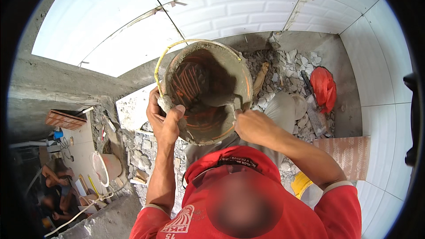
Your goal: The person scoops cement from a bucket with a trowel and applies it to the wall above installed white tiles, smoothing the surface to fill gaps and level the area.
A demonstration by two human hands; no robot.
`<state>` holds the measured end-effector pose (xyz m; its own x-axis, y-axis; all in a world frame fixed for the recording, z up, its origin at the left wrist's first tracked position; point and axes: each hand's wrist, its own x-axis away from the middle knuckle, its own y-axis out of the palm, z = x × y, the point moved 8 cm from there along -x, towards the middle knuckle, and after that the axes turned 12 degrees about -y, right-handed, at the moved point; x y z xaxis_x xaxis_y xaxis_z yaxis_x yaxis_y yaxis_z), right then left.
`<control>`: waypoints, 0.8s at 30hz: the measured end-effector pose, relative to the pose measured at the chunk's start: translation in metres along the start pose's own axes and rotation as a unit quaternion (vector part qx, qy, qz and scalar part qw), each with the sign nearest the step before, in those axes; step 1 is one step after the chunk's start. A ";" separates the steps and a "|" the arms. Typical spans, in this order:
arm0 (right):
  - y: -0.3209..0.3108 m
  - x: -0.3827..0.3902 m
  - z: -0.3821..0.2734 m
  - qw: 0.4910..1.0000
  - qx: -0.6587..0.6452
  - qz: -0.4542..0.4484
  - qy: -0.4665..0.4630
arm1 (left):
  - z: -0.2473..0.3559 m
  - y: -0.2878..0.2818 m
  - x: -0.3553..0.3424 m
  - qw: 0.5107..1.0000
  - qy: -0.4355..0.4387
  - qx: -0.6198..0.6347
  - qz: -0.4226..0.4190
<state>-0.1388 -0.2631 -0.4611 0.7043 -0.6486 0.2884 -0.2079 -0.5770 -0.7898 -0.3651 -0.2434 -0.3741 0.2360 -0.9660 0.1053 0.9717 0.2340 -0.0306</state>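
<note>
A mortar-caked orange bucket (188,77) with a yellow wire handle (156,68) is tilted in front of me, holding a little grey mortar at its bottom and sides. My left hand (164,117) grips the bucket's left rim beside a lump at the handle's end. My right hand (243,121) is closed on the short handle of a trowel (221,99), whose mortar-covered blade is inside the bucket. Broken tile and rubble (141,155) lie below, around my grey-clad knee (281,113).
White tiled walls (230,9) rise ahead and right. At right are a red plastic bag (323,90), a patterned tile (341,150) and a yellow container (301,181). At lower left, beyond a ledge (110,221), are a pale bucket (106,168), tools and another person (57,179).
</note>
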 end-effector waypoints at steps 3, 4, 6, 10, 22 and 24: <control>-0.026 0.000 0.002 0.987 -0.019 0.161 0.021 | -0.002 0.002 0.004 1.000 -0.005 -0.009 -0.008; -0.042 0.004 -0.001 0.968 0.006 0.249 0.007 | -0.002 0.006 0.003 1.000 0.001 -0.007 -0.013; -0.032 -0.003 -0.005 0.987 0.021 0.159 0.006 | 0.000 0.010 0.004 1.000 0.015 -0.014 -0.018; -0.017 0.002 -0.007 0.997 -0.027 0.069 -0.001 | 0.000 0.007 0.005 1.000 0.007 -0.003 -0.003; -0.011 0.006 -0.002 0.997 -0.042 0.048 0.044 | 0.004 0.017 0.013 0.999 0.039 0.002 0.009; -0.024 0.004 -0.007 0.993 -0.010 0.119 -0.001 | 0.002 0.016 0.019 0.999 0.025 -0.016 0.011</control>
<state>-0.1361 -0.2552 -0.4376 0.6355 -0.7664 0.0939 -0.3817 -0.4175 -0.8246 -0.3448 -0.2576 -0.3706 0.2565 -0.9650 0.0549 0.9653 0.2529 -0.0646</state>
